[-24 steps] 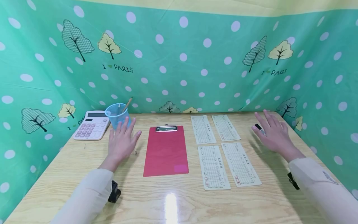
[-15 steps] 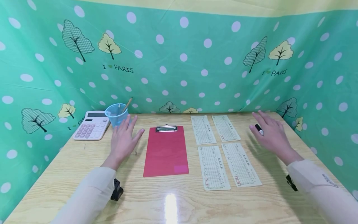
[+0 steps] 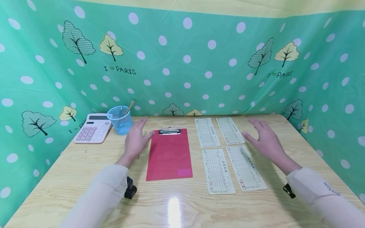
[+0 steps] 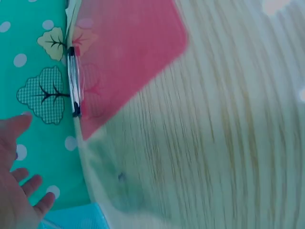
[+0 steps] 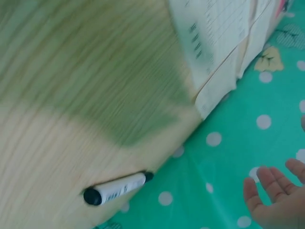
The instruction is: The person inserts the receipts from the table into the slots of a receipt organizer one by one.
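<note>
My left hand (image 3: 136, 142) hovers at the left edge of a red clipboard (image 3: 170, 155), fingers extended and holding nothing. On the other side, my right hand (image 3: 265, 139) is raised beside several printed paper forms (image 3: 218, 171), its thumb pointing toward the top right one, with nothing in its grasp. A white marker with black ends (image 5: 119, 189) lies on the table in the right wrist view; in the head view the right hand hides it. The left wrist view shows the clipboard's metal clip (image 4: 74, 82) and spread fingers.
At the back left stand a blue mesh pen cup (image 3: 121, 122) holding pencils and a pink-and-white calculator (image 3: 94, 128). A green polka-dot curtain (image 3: 185, 63) surrounds the wooden table (image 3: 185, 205) at the back and sides.
Both hands have moved inward: the left toward the clipboard, off the pen cup, the right toward the paper forms. The marker has gone from sight in the head view.
</note>
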Motion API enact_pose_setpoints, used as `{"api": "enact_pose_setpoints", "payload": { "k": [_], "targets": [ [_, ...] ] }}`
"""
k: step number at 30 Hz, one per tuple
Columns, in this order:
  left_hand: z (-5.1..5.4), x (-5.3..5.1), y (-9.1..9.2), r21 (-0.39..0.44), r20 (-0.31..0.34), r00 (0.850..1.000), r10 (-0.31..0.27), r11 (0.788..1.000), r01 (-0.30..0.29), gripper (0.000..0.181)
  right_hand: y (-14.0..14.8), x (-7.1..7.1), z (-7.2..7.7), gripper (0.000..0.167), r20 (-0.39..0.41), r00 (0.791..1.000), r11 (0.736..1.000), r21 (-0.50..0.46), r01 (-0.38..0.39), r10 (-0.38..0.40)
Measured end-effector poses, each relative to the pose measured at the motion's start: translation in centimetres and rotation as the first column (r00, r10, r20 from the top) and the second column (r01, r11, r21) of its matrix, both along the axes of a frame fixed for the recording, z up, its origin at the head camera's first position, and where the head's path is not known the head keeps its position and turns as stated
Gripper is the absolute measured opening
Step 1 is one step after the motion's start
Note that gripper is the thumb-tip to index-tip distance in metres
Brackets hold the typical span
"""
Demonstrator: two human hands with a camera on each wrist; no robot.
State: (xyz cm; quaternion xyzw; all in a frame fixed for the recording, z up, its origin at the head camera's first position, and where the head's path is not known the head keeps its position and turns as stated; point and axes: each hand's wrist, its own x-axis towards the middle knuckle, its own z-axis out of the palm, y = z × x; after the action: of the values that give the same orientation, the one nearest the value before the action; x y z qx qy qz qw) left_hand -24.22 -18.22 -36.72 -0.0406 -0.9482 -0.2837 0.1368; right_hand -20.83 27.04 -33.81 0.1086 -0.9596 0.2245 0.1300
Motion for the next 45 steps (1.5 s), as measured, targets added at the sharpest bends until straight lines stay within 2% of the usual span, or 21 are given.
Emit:
{"api": "enact_pose_setpoints", "payload": {
  "k": [7,13,20,25,30,35,45],
  "targets": [
    [-0.7,-0.5,1.3,0.034,0.048,0.999,0.005,0.999,-0.006,0.064,-1.6,0.7,0.0,0.078,0.103,0.994,0.994,-0.105,-0.01,0.021],
    [-1.2,-1.0,2.2,0.058,0.096,0.995,0.003,0.998,-0.009,0.064,-2.6,1.3,-0.2,0.081,0.191,0.98,0.98,-0.199,-0.008,0.047],
    [-2.1,-1.8,2.8,0.11,0.162,0.987,-0.008,0.994,-0.01,0.064,-3.6,2.0,-1.4,0.078,0.27,0.959,0.959,-0.282,-0.01,0.089],
    [-2.4,-2.1,3.4,0.169,0.202,0.979,-0.013,0.985,-0.022,0.065,-4.1,2.2,-2.4,0.077,0.305,0.945,0.947,-0.322,-0.011,0.115],
    [-2.6,-2.6,4.1,0.181,0.215,0.976,-0.03,0.983,-0.009,0.065,-4.5,2.3,-3.0,0.079,0.325,0.938,0.944,-0.329,-0.009,0.122],
    [-2.6,-2.8,4.7,0.156,0.218,0.976,-0.027,0.988,-0.008,0.066,-4.8,2.3,-3.2,0.079,0.326,0.936,0.947,-0.322,-0.022,0.132],
    [-3.2,-3.1,5.3,0.085,0.233,0.972,-0.02,0.996,0.001,0.066,-5.4,2.5,-3.9,0.08,0.357,0.929,0.977,-0.212,-0.021,0.098]
  ]
}}
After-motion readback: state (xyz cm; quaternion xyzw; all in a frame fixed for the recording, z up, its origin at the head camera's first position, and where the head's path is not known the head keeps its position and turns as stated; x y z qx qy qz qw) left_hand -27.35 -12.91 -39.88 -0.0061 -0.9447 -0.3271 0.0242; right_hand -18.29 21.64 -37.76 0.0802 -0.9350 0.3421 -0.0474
